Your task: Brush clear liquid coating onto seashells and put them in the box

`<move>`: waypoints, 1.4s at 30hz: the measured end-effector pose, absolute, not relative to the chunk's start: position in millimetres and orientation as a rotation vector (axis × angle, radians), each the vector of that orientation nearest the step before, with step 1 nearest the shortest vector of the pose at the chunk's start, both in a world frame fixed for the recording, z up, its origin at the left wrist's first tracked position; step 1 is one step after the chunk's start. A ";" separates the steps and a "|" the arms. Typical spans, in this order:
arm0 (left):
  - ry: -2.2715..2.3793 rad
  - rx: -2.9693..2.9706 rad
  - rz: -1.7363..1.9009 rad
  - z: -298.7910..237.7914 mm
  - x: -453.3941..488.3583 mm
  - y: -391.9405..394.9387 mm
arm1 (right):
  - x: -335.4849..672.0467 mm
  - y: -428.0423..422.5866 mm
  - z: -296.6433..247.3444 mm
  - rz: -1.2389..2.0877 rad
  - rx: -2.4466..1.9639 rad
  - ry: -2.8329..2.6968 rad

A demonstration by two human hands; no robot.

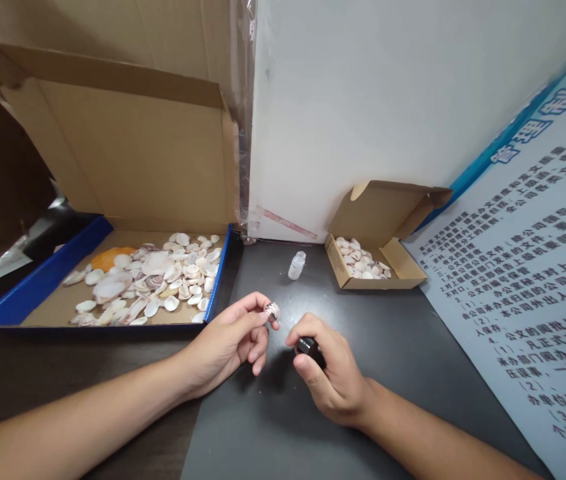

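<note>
My left hand point(235, 340) pinches a small speckled shell point(273, 311) between thumb and fingertips, just above the dark table. My right hand point(330, 373) is closed round a small black object point(310, 347), perhaps a cap or brush handle, held close to the shell. A small clear glass bottle point(297, 265) stands uncapped on the table behind both hands.
A large open cardboard box with blue sides point(53, 273) holds several pale shells at the left. A small open cardboard box point(403, 267) with shells sits at the back right. A printed poster point(537, 280) leans along the right. A white wall stands behind.
</note>
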State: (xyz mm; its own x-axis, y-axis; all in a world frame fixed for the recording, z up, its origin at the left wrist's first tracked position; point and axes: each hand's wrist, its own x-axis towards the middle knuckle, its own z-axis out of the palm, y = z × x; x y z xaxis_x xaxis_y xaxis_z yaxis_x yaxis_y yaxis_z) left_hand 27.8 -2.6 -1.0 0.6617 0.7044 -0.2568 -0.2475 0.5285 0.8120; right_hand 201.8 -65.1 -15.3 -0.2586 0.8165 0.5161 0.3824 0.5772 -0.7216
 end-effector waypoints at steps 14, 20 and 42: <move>0.609 0.817 0.603 0.5 28.2 -3.7 | 201.6 -64.0 -14.9 0.569 -0.960 -1.809; 0.608 0.821 0.599 -1.0 27.9 -3.4 | 200.4 -63.5 -13.7 0.513 -1.087 -1.745; 0.382 0.754 0.517 -5.6 22.3 -11.0 | 199.1 -50.6 -23.5 0.581 -1.159 -1.837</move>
